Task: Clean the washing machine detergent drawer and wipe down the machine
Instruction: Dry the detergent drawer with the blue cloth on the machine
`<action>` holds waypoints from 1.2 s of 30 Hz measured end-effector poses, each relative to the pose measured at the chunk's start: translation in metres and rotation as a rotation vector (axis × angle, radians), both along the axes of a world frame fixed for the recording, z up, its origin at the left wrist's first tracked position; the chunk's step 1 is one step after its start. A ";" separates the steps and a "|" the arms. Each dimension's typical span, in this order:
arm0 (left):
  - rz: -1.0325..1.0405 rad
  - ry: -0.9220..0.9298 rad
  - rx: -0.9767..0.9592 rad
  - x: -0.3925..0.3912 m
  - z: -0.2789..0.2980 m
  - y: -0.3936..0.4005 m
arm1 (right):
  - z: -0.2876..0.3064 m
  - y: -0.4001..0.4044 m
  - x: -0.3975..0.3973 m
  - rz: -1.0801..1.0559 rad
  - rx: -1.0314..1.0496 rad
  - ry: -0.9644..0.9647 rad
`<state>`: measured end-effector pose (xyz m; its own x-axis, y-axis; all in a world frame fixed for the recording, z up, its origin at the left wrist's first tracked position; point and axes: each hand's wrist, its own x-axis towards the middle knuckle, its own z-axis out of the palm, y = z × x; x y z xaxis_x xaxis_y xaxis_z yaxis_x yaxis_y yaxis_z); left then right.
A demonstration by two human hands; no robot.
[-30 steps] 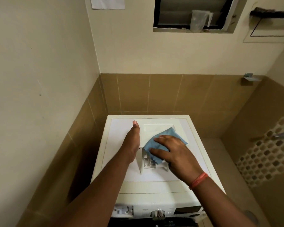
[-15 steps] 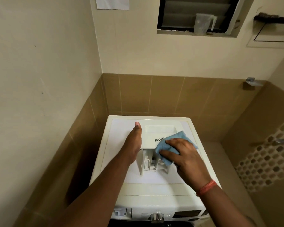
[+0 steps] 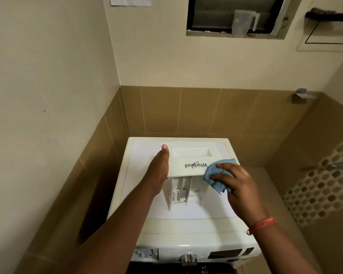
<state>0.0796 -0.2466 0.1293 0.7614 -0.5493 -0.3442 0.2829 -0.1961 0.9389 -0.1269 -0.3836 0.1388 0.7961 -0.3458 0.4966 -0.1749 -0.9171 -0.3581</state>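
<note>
Nearest, the washing machine (image 3: pixel 178 230) shows its control panel and dial at the bottom of the view, with an open slot at its front left corner; by my reading the drawer came from there and must yet go back. On the machine's top lies the detergent drawer (image 3: pixel 186 175), taken out, its long axis running from the person toward the wall, the branded front panel at the far end and the compartments at the near end. The left hand (image 3: pixel 158 171) lies against the drawer's left side, steadying it; its fingers are hidden, so I cannot tell their state. The right hand (image 3: pixel 232 180) pinches a blue cloth (image 3: pixel 216 174) against the panel's right edge. Judging so, wiping is underway; the machine's own wipe-down looks undone.
</note>
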 end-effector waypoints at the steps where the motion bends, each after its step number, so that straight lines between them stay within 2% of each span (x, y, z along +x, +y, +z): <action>1: 0.009 -0.002 -0.003 0.000 0.002 0.000 | 0.002 0.004 0.005 -0.014 0.027 -0.009; 7: 0.012 -0.045 0.048 -0.004 0.011 0.001 | 0.023 0.034 0.047 -0.103 0.093 -0.001; 13: 0.010 -0.075 0.092 -0.005 0.009 0.000 | 0.030 0.054 0.058 0.073 0.040 0.138; 19: 0.007 -0.083 0.054 -0.006 0.008 0.000 | 0.021 0.030 0.037 -0.247 0.081 0.076; 21: 0.006 -0.070 0.066 -0.006 0.008 0.000 | 0.021 0.041 0.042 -0.219 0.073 0.067; 25: -0.013 -0.065 0.089 -0.008 0.011 0.001 | 0.024 0.059 0.050 -0.011 0.036 0.117; 27: -0.016 -0.062 0.088 -0.009 0.012 0.002 | 0.024 0.052 0.046 -0.027 0.040 0.109; 32: -0.010 -0.061 0.058 -0.010 0.011 0.003 | 0.022 0.035 0.036 -0.241 0.062 0.088; 36: -0.017 -0.081 0.075 -0.012 0.010 0.003 | 0.021 0.058 0.045 -0.102 0.052 0.096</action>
